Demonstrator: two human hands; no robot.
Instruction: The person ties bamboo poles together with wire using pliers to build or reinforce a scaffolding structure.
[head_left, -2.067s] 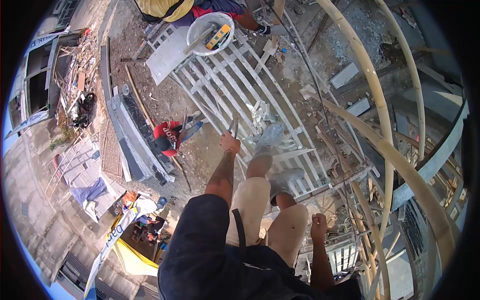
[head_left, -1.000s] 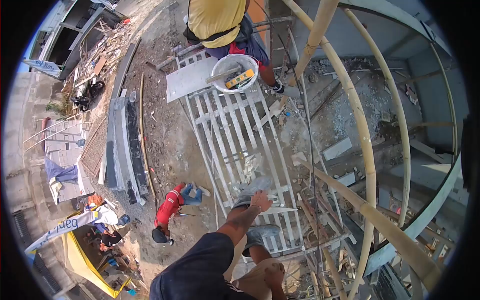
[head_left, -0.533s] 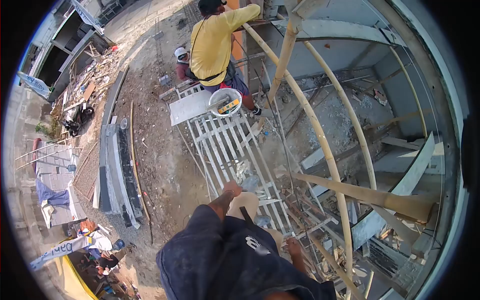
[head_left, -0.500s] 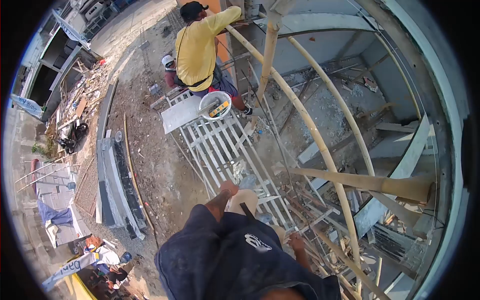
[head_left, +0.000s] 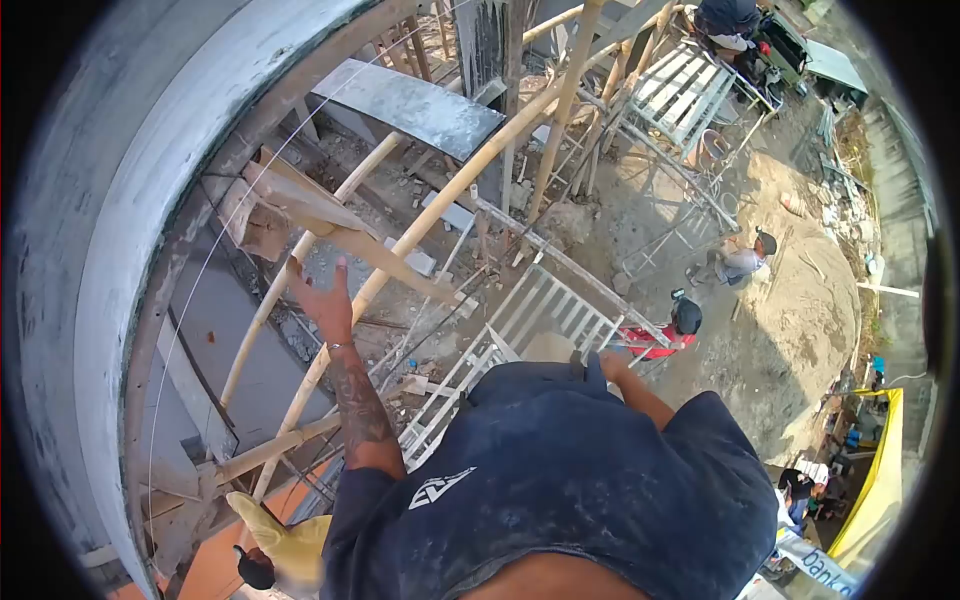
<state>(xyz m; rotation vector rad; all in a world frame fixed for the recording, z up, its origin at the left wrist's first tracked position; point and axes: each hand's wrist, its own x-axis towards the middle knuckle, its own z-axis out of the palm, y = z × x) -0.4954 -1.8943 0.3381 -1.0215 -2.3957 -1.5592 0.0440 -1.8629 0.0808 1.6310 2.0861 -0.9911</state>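
My left hand [head_left: 324, 300] reaches out at the left, its thumb raised and its fingers apart. Beside the fingers runs a bamboo pole [head_left: 262, 312], and a thicker bamboo pole [head_left: 450, 190] passes close to the wrist. A wooden plank [head_left: 382, 255] slants away just above the hand. My right hand [head_left: 612, 364] is low beside my body at thigh height, its fingers mostly hidden. Beneath me lies a white slatted scaffold platform [head_left: 548, 302], its rail near the right hand.
A person in yellow [head_left: 285, 545] is at the lower left. A person in red [head_left: 655, 340] and another person [head_left: 742, 262] are on the ground below. A second scaffold [head_left: 685, 95] stands farther off. The curved concrete edge [head_left: 150, 200] rises at the left.
My view has swung round to the right, so the person in yellow now shows at lower left. My left hand has risen from near my leg toward the bamboo poles.
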